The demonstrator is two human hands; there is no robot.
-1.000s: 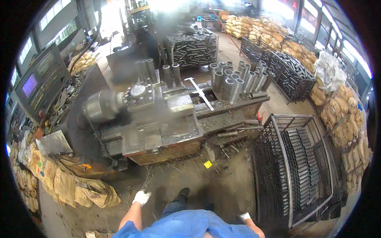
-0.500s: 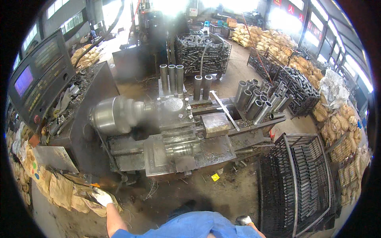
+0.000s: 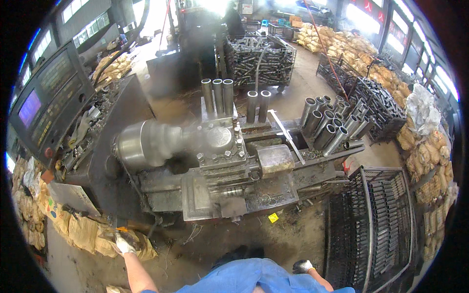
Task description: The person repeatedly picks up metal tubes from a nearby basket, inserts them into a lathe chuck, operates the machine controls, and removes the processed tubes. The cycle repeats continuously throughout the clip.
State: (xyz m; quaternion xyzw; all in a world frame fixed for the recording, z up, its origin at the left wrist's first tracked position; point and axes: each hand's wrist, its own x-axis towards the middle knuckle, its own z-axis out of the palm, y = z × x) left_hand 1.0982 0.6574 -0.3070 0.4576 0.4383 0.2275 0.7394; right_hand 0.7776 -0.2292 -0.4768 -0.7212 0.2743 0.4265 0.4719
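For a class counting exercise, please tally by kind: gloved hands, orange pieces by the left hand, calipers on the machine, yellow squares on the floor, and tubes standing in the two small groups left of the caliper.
Gloved hands: 2 (left hand, right hand)
Orange piece: 1
Caliper: 1
Yellow square: 1
Standing tubes: 5
Total: 10

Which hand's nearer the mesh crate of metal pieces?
Right. The right hand is just left of the crate, apart from it; the left hand is farther left, by the tan sacks.
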